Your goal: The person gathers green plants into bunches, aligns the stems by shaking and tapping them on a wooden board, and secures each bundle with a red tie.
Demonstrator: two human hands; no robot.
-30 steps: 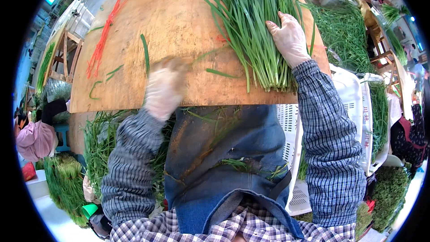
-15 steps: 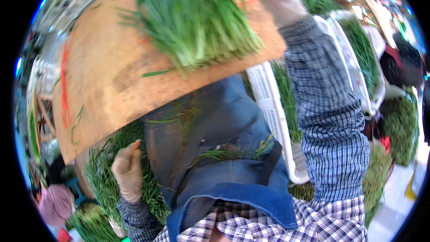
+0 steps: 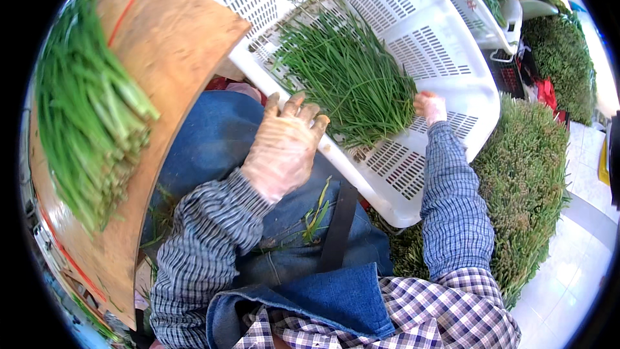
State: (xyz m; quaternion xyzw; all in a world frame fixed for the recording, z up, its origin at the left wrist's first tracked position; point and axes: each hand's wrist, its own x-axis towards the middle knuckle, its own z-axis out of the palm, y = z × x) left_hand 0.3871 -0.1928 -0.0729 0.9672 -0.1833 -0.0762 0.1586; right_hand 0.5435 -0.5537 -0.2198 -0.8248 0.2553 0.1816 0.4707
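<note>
My left hand (image 3: 287, 148), in a thin pale glove stained at the fingertips, hovers at the near rim of a white slotted plastic basket (image 3: 394, 210). Its fingers are spread and hold nothing. Inside the basket lies a loose heap of garlic chives (image 3: 349, 81), long, thin and green. My right hand (image 3: 429, 107) reaches into the basket at the heap's right end, its fingers curled against the chives and their tips partly hidden. A neat bunch of chives (image 3: 90, 116) with pale stalk ends rests on a wooden board (image 3: 187, 29) at the left.
A dense stack of greens (image 3: 523, 181) stands right of my right arm, with another pile of greens (image 3: 558, 58) beyond it. More white baskets (image 3: 510, 26) sit at the far right. Scraps of leaf (image 3: 316, 213) lie on my blue apron. Pale floor tiles (image 3: 555, 271) show at lower right.
My view has turned right, so the board and bunch now sit at the left. My right hand has left the bunch for the basket; my left hand has come up to the basket's rim.
</note>
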